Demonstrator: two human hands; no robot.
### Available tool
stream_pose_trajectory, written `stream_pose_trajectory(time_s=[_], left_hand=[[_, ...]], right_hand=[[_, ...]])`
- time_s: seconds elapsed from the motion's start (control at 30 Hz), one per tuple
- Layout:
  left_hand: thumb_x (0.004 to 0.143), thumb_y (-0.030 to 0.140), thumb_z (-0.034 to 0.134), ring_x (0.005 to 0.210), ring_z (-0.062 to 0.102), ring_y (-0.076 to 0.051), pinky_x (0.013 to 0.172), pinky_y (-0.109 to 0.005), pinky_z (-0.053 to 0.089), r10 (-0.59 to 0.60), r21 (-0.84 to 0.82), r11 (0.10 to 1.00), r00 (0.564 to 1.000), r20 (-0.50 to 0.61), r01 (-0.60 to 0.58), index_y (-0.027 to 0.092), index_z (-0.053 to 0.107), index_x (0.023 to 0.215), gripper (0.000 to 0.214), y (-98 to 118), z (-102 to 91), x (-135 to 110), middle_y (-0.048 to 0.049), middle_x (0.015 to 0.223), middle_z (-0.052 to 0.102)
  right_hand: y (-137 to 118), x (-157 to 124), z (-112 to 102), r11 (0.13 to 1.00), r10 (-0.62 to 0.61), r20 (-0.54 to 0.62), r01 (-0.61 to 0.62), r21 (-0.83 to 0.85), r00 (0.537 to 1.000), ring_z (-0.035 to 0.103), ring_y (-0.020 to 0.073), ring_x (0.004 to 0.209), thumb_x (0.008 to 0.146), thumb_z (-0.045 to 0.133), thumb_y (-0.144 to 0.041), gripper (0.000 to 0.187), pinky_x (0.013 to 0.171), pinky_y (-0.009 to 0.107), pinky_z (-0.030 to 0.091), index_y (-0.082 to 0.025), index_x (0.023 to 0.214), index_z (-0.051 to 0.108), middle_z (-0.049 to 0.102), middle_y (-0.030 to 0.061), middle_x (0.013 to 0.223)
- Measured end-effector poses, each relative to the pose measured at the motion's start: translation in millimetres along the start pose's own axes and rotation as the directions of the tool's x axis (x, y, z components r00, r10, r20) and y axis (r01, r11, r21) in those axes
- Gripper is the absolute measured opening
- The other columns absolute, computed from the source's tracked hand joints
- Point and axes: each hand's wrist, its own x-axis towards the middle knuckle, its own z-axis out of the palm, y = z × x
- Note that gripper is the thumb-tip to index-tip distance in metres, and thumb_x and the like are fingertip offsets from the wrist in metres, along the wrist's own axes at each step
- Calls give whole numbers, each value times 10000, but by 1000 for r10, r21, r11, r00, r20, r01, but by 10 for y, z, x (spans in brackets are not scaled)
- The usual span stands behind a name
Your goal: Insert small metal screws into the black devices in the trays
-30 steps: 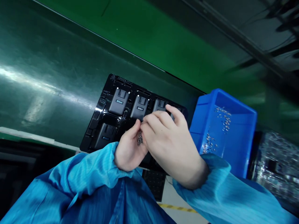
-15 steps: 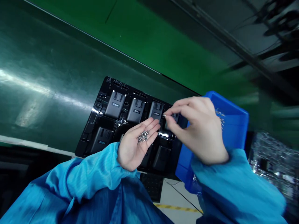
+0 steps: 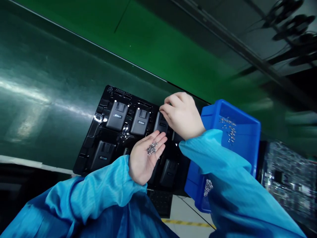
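Note:
My left hand [image 3: 143,160] lies palm up over the black tray [image 3: 95,124], its fingers loosely stretched, and cups a small pile of silvery screws [image 3: 152,148]. My right hand [image 3: 183,114] is above it, fingers pinched together, with the tips at the upper edge of the third dark grey module [image 3: 160,124] in the tray's back row. What the pinch holds is hidden. Two more modules [image 3: 117,115] with "Riton" labels sit to the left in that row. Others [image 3: 102,155] lie in the front row.
A blue plastic bin [image 3: 244,132] with loose screws inside stands right of the tray, partly behind my right sleeve. The tray rests on a dark green glossy surface [image 3: 49,82]. Below are a grey floor with a yellow line [image 3: 183,222] and a shiny cluttered patch [image 3: 284,175] at the right.
My right hand left my left palm with fingers pinched and moved up and left to the third module. My left hand opened flat, showing the screws. The view shifted slightly.

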Motion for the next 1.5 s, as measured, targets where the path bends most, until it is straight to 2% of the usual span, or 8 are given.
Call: stream_pose_trajectory(time_s=[0.13,0.33,0.5,0.7,0.97,1.27,1.4,1.5], left_hand=[[886,161,480,1194,572,-223,1053,-315,423,6,-4,1000,1000,-14,-6,57,567,1235,374,-3,5,25,-185,1321,566],[887,159,483,1188,576,-222,1043,-307,432,12,-5,1000,1000,-28,-13,49,569,1218,359,-10,15,26,-189,1318,567],[881,155,478,1196,570,-228,1052,-318,422,26,-9,1000,999,-32,-27,42,562,1243,388,-22,25,23,-196,1314,567],[886,152,471,1197,569,-225,1052,-313,421,30,-5,1000,999,-40,-30,38,566,1226,371,-25,27,24,-195,1328,556],[888,160,478,1194,572,-227,1042,-311,430,41,-5,999,999,-34,-41,63,600,1148,303,-41,22,24,-192,1326,559],[885,156,477,1199,567,-230,1047,-313,427,36,-2,999,999,-36,-37,40,581,1198,349,-41,33,22,-197,1324,560],[889,151,469,1190,574,-228,1051,-317,426,37,-5,999,999,-33,-38,22,549,1234,377,-39,28,37,-197,1317,564],[898,151,454,1193,571,-224,1053,-313,425,33,-5,999,999,-28,-34,26,537,1245,378,-37,28,41,-189,1329,557]], right_hand=[[-18,30,-39,999,-36,64,38,-22,997,448,262,1024,932,413,-189,254,885,446,407,-192,808,634,568,83,934],[-77,48,-73,998,-54,120,48,49,991,458,267,1006,908,389,-113,280,915,470,394,-214,771,611,561,81,899],[-98,-40,-4,996,-87,78,86,21,993,470,248,936,907,412,-101,265,837,415,414,-173,822,653,588,87,861],[-21,-121,76,998,-32,39,29,55,999,488,224,823,917,444,-142,240,718,361,420,-133,894,682,622,85,834],[44,-194,43,986,5,15,-8,169,1000,535,205,834,926,471,-180,227,744,333,459,-134,954,691,652,70,866],[-8,-381,-21,994,-107,140,107,6,984,519,228,960,904,419,-74,386,815,360,408,-77,1260,570,638,109,1067],[-70,-407,-68,996,-62,185,73,-50,981,503,250,993,887,417,-67,431,813,380,392,-90,1298,541,611,127,1115],[-124,-403,-92,998,20,203,-6,-68,979,497,255,978,885,414,-77,447,787,375,382,-129,1312,536,597,111,1126]])
